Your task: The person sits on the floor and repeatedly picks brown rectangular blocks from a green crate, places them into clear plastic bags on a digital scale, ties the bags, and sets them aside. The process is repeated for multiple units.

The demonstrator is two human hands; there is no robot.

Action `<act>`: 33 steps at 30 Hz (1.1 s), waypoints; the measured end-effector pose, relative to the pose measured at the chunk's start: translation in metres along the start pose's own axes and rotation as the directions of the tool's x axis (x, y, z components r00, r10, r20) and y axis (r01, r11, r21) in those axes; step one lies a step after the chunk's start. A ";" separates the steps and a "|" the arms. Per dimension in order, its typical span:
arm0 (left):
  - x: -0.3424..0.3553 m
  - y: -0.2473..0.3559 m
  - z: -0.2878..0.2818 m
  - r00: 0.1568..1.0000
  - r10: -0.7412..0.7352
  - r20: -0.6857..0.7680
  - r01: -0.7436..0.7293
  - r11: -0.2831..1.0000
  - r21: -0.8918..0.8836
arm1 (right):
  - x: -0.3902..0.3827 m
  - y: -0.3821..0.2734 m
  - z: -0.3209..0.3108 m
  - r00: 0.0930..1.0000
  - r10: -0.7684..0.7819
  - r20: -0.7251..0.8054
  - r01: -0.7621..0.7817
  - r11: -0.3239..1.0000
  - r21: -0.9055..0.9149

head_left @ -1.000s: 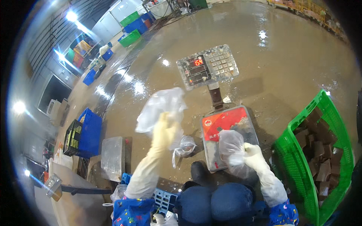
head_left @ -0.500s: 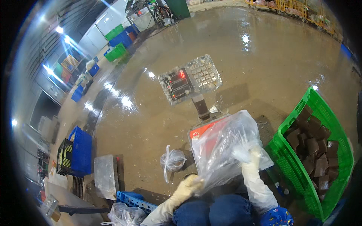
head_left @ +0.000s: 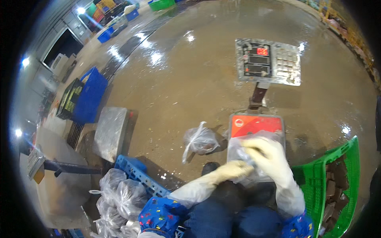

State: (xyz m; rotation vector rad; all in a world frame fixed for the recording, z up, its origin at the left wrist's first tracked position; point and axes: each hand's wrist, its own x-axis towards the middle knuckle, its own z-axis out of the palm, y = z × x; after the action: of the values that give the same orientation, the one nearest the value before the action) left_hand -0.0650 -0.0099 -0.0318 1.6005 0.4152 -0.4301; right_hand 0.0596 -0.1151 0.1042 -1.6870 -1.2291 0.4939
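1. Wet brown floor (head_left: 190,79), glossy with reflected lights; everything stands directly on it.
2. Green crate (head_left: 313,186) at right, holding dark brown blocks; blue crate (head_left: 135,174) at lower left, with filled clear bags piled just beside it.
3. Weighing scale: red platform (head_left: 254,123) low on the floor, keypad and display head (head_left: 268,61) on a post behind it, red digits lit.
4. Clear plastic bag (head_left: 246,152) now down on the near end of the red platform. Half a second ago held up in the air, spread open; a second ago left hand raised high with another bag. Reads as lowered onto the scale for weighing.
5. Small tied bag (head_left: 198,141) on the floor just left of the platform, apart from both hands.
6. Right hand (head_left: 270,156), pale glove, fingers curled over the top of the clear plastic bag, gripping it.
7. Left hand (head_left: 234,170), pale glove, closed on the bag's near edge, touching the platform rim.
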 end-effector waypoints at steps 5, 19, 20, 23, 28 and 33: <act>0.008 -0.020 0.028 0.889 0.223 0.400 -0.394 0.818 0.419 | 0.109 0.089 0.159 0.828 -0.048 0.558 0.399 0.750 -0.528; -0.034 -0.031 -0.030 0.881 0.109 0.460 -0.192 0.972 0.137 | 0.038 0.036 0.038 0.782 0.486 0.390 -0.605 0.740 0.293; -0.034 -0.031 -0.036 0.885 0.066 0.461 -0.085 0.996 0.019 | 0.010 0.018 0.006 0.830 0.464 0.309 -0.550 0.771 0.320; -0.013 -0.022 -0.030 0.954 0.197 -0.225 -0.288 0.807 -0.516 | -0.057 -0.057 -0.061 0.642 0.717 0.272 -0.690 0.384 0.614; -0.018 0.051 -0.033 0.968 0.210 -0.139 -0.252 0.785 -0.566 | -0.086 -0.041 -0.057 0.697 0.712 0.088 -0.615 0.529 0.585; -0.028 0.027 -0.041 0.821 0.427 -0.379 -0.438 0.897 0.060 | -0.049 0.047 0.011 0.756 0.648 -0.089 -0.392 0.558 0.732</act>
State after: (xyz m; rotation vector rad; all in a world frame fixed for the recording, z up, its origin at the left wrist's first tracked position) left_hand -0.0742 0.0286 0.0079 1.6913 0.3313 0.2463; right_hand 0.0545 -0.1549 0.0488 -1.3671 -0.1556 0.8455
